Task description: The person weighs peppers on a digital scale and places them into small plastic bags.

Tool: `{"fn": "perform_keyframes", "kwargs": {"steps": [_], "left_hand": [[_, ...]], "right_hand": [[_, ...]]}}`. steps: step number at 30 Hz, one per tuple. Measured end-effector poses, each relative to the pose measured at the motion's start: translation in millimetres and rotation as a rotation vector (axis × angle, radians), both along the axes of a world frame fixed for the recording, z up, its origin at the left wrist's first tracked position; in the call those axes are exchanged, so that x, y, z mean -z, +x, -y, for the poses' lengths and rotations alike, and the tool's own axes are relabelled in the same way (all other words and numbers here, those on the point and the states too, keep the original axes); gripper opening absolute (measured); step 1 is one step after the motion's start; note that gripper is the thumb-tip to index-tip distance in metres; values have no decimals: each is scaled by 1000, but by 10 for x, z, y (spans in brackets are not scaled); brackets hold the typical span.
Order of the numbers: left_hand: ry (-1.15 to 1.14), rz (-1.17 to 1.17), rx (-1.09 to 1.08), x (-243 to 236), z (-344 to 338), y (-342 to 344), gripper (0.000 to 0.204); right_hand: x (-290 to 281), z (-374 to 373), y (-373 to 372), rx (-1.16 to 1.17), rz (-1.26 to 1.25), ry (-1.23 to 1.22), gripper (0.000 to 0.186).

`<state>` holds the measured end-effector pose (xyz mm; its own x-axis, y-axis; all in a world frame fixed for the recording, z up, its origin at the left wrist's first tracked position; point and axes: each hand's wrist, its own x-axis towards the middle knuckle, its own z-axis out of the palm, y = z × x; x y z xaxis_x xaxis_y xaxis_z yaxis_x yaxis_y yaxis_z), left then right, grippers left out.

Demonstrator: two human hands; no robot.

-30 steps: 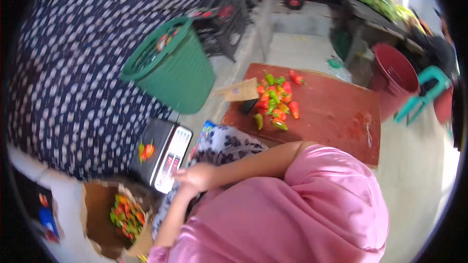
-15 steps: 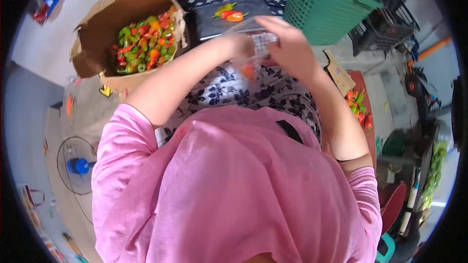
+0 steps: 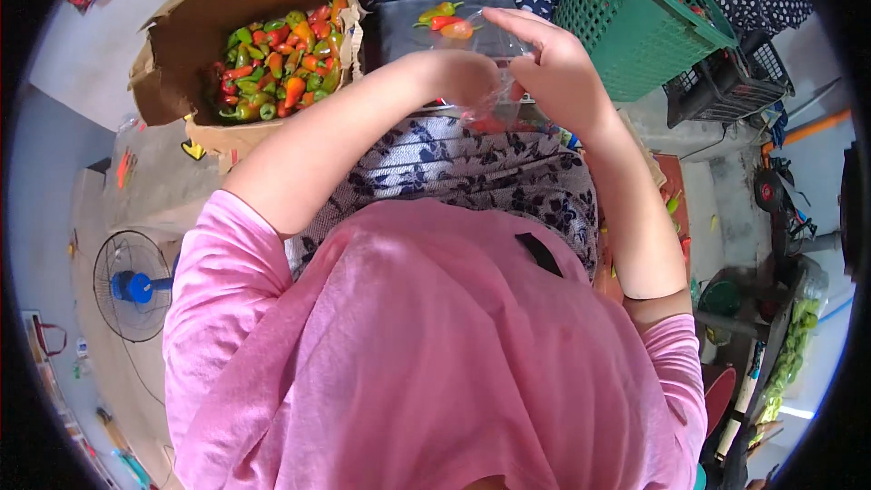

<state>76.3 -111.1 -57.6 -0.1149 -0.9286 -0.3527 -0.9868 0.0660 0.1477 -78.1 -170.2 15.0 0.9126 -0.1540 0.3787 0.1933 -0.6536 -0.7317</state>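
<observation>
My left hand point(image 3: 472, 80) is closed on a clear plastic bag point(image 3: 508, 95) above my lap; its fingers are blurred. Red peppers point(image 3: 490, 123) show through the lower part of the bag. On the bag's other side my right hand point(image 3: 558, 68) has its fingers stretched out and the thumb apart, touching the clear film. Just beyond the hands, a few green, red and orange peppers point(image 3: 446, 23) lie on a dark grey flat surface point(image 3: 399, 27), partly seen through the film.
An open cardboard box point(image 3: 195, 45) of mixed peppers stands at the left. A green perforated basket point(image 3: 626, 27) stands at the far right beside a black crate point(image 3: 726, 82). More peppers point(image 3: 671, 204) lie near my right forearm. A fan point(image 3: 136, 287) is at the left.
The bag's film has spread upward between my hands, now overlapping the peppers beyond. My left hand has shifted slightly right. The whole view has also shifted a little.
</observation>
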Motion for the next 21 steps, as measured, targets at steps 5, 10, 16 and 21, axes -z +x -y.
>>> {"fn": "perform_keyframes", "kwargs": {"steps": [5,10,16,21], "left_hand": [[-127,-257,71,-314,-291,-302,28],[-145,-1326,-271,-797,-628,-62,38],[-527,-1414,-940,209,-112,855,23],[-640,-543,-823,891,422,1134,29]], "right_hand": [[419,275,-315,142,133,-358,59],[862,346,-564,229,-196,-117,55],[946,330,-541,381,-49,-248,46],[951,546,-538,460,-2,-166,42]]}}
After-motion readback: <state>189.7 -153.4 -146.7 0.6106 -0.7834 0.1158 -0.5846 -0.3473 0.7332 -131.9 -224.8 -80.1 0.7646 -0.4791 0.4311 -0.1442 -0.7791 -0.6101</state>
